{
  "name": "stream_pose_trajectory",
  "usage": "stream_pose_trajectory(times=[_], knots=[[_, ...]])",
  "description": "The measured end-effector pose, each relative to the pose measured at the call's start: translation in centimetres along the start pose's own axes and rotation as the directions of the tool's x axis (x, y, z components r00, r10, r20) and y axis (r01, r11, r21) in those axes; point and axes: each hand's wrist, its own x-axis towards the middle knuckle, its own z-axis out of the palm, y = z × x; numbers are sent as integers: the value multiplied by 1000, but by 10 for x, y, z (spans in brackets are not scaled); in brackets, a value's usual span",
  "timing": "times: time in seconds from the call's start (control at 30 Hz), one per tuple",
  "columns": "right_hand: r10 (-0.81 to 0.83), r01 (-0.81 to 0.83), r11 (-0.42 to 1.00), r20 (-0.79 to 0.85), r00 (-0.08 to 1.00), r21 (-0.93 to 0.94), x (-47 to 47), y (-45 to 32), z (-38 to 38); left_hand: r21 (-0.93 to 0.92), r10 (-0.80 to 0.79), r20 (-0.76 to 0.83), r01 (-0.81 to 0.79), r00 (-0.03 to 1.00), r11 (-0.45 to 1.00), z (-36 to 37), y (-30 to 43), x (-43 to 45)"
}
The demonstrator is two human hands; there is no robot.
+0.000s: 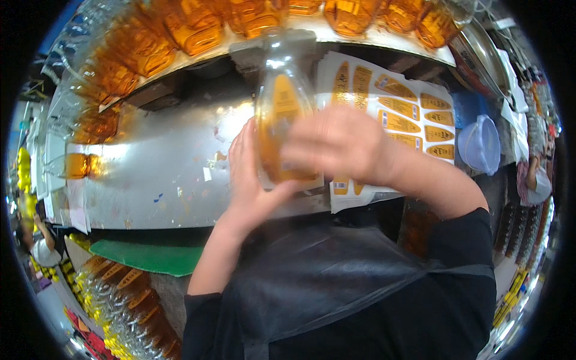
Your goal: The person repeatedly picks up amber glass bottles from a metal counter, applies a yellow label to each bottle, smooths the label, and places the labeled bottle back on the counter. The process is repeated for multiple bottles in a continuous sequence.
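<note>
A clear bottle (276,67) with amber liquid in its lower part is in front of me, its neck pointing away. A tapering orange label (284,96) with printing lies on its front. My left hand (252,175) holds the bottle's lower left side, thumb across near the base. Blurred by motion, my right hand (346,144) is over the lower right of the bottle and label. Its fingertips are too blurred to tell whether they press on the label. To the right, partly behind my right hand and forearm, lies a white sheet (325,67) of orange labels.
A row of amber-filled bottles (193,27) stands on a raised shelf (378,38) beyond the metal table (180,148). Another bottle (76,165) is at the left. A light-blue bucket (479,144) sits right. Labelled bottles (139,301) and a green board (148,257) are lower left.
</note>
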Motion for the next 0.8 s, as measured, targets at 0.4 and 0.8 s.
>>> stream_pose_trajectory(times=[0.4, 0.8], knots=[[432, -395, 869, -69, 899, 297, -46, -91, -16, -42, -8, -214, -1, 977, 999, 1, 0, -3], [869, -953, 103, -439, 226, -285, -229, -123, -100, 6, 178, -262, -183, 949, 983, 14, 32, 32]])
